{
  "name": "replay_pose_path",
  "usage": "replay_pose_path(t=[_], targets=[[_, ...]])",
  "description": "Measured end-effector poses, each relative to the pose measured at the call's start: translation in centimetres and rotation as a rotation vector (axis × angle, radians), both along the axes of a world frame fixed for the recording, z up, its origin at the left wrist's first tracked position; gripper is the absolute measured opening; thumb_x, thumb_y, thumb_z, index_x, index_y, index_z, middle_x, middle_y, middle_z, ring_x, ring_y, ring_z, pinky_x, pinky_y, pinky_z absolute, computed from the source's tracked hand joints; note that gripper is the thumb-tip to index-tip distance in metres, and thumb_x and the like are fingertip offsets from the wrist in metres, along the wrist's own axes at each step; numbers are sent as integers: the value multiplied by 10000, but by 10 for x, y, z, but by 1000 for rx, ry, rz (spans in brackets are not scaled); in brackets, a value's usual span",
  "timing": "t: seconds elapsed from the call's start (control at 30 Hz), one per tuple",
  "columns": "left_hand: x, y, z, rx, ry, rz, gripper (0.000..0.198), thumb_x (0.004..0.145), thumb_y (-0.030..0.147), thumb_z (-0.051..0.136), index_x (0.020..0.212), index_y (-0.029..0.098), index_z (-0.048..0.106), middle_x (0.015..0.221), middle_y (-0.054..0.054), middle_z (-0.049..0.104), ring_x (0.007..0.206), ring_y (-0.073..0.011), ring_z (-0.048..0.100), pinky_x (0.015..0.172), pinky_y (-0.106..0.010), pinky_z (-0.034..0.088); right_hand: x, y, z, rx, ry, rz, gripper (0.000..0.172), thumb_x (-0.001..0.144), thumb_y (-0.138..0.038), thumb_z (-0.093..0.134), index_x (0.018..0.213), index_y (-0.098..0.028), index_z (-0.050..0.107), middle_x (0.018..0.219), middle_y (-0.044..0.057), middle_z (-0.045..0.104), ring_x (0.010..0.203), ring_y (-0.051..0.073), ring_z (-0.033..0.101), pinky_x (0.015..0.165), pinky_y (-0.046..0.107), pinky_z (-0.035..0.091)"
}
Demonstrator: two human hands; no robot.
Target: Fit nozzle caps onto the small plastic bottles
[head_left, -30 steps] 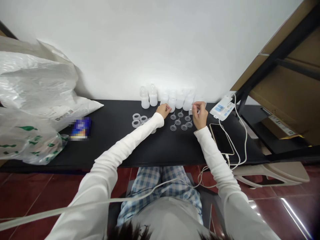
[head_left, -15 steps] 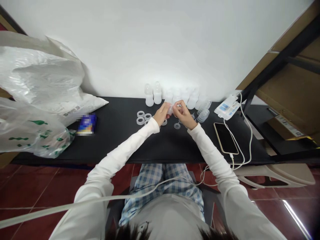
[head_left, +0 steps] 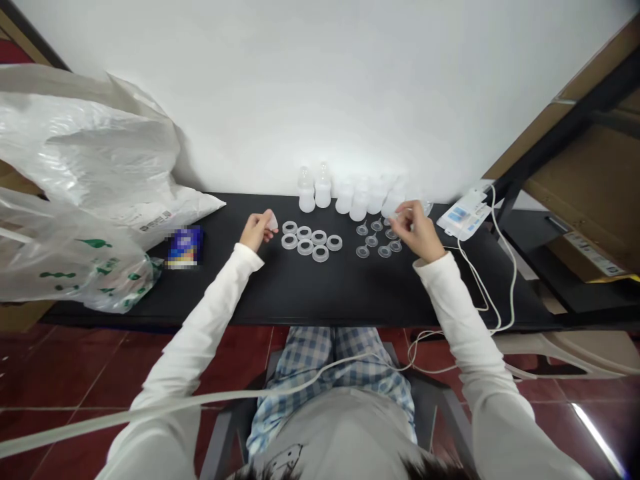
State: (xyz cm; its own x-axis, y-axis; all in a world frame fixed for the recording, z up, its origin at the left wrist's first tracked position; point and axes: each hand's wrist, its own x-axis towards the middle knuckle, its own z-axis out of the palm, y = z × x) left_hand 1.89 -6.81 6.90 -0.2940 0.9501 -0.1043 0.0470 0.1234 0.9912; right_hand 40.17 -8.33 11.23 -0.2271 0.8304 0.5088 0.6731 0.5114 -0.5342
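A person in white sleeves sits at a black table (head_left: 320, 293) set against a white wall, seen from above. The left hand (head_left: 256, 229) is raised just above the tabletop, left of the parts, its fingers pinched around one small translucent cap (head_left: 273, 220). The right hand (head_left: 417, 230) hovers over the right side of the table with fingertips drawn together; it may grip a tiny clear piece, but the view is too small to be sure. Between the hands lie six translucent plastic rings (head_left: 311, 239), clustered in two loose rows and touching or nearly touching one another. Right of them, just beside the right hand, sit about seven clear silicone nipples (head_left: 376, 240), each flat on its base with the tip up. Along the wall stands a row of small white bottles (head_left: 350, 197), roughly six; the two on the left wear domed caps, and the glare makes the rest hard to count. At the far right lies a white power strip (head_left: 465, 215) with white cables (head_left: 493, 280) trailing off the table edge. On the left rest two crumpled plastic bags (head_left: 85, 187) and one small blue packet (head_left: 184, 245).
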Motion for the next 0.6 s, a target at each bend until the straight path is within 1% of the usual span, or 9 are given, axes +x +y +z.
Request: replay_pose_path(t=[0.03, 0.07, 0.13, 0.2, 0.27, 0.37, 0.43, 0.5, 0.6], targets=[[-9, -7, -8, -1, 38, 18, 463, 662, 527, 752, 829, 214, 455, 634, 21, 624, 538, -105, 564, 482, -190, 392, 15, -4, -3, -33, -24, -34, 291, 884, -454, 552, 1031, -212, 482, 623, -69, 474, 534, 122, 460, 596, 274, 428], [-16, -13, -15, -11, 79, 4, 510, 586, 456, 818, 850, 216, 453, 705, 11, 663, 634, -126, 626, 551, -210, 454, 27, -7, -7, -80, -66, -60, 278, 879, -451, 564, 1003, -213, 492, 611, -68, 481, 527, 124, 473, 595, 271, 427], [-23, -25, -28, -11, 152, -32, 574, 515, 378, 861, 873, 225, 439, 844, -21, 716, 830, -174, 692, 715, -275, 530, 45, -14, -19, -189, -176, -118, 231, 867, -417, 594, 942, -214, 514, 590, -60, 504, 523, 131, 502, 594, 267, 419], [-26, -33, -37, 19, 245, -84, 560, 552, 366, 839, 893, 241, 414, 1014, -61, 735, 999, -209, 692, 854, -338, 539, 53, -17, -33, -268, -296, -202, 185, 855, -370, 621, 905, -214, 534, 586, -43, 528, 538, 148, 533, 589, 266, 402], [-25, -37, -41, 57, 382, -126, 506, 622, 362, 792, 908, 254, 389, 1176, -93, 708, 1133, -236, 652, 932, -380, 523, 55, -17, -47, -300, -406, -288, 154, 846, -331, 632, 898, -211, 551, 606, -21, 558, 565, 169, 560, 579, 268, 383], [-21, -35, -41, 76, 621, -117, 436, 669, 330, 743, 907, 257, 386, 1263, -125, 664, 1237, -289, 580, 1022, -457, 472, 54, -15, -60, -288, -505, -317, 135, 856, -317, 612, 925, -206, 577, 666, 13, 605, 605, 189, 590, 574, 269, 371], [-20, -31, -41, 60, 753, -84, 396, 664, 295, 721, 911, 249, 415, 1233, -136, 658, 1239, -327, 560, 1086, -512, 408, 56, -16, -60, -285, -518, -303, 176, 875, -350, 593, 976, -205, 600, 683, 19, 618, 610, 193, 597, 573, 269, 366], [-20, -25, -41, 36, 837, -57, 370, 647, 239, 684, 939, 235, 457, 1194, -138, 646, 1222, -351, 558, 1123, -534, 357, 57, -21, -55, -307, -504, -317, 254, 891, -395, 577, 1056, -205, 616, 671, 14, 615, 597, 196, 594, 559, 268, 352], [-17, -11, -38, -2, 846, -9, 407, 635, 173, 618, 1021, 200, 492, 1199, -150, 611, 1232, -361, 549, 1129, -508, 352, 56, -31, -45, -300, -437, -346, 332, 909, -411, 553, 1160, -201, 612, 656, 7, 607, 600, 198, 599, 551, 269, 343]])
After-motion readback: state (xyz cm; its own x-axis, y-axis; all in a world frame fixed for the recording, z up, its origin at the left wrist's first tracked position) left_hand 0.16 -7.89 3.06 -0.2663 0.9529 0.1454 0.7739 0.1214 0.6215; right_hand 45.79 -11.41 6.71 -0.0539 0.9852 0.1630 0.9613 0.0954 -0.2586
